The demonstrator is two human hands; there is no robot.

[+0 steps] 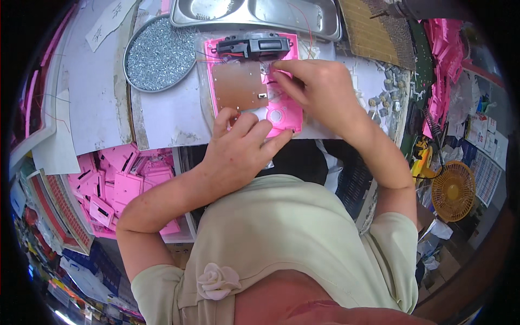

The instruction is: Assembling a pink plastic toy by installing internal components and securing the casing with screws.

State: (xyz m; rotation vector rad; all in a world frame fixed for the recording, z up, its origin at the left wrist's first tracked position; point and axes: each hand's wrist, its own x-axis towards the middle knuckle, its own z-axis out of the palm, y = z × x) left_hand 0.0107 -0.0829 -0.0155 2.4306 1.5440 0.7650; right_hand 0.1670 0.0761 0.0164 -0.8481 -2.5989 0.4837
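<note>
A pink plastic casing (295, 111) lies on the bench in front of me, its inside facing up. A brown circuit board (235, 85) sits on its left half, and a black plastic module (265, 47) spans its far end. My left hand (238, 143) grips the casing's near edge, with curled fingers by the board and the thumb at the near right corner. My right hand (325, 89) reaches in from the right, thumb and forefinger nearly together beside the board. Thin wires run near those fingertips; what they pinch is too small to make out.
A round tray of small screws (161, 54) stands at the left, and a metal compartment tray (260, 13) at the back. Small parts (387, 89) lie scattered to the right. Pink casings (116, 187) fill a bin below left. A yellow fan (453, 189) stands at the right.
</note>
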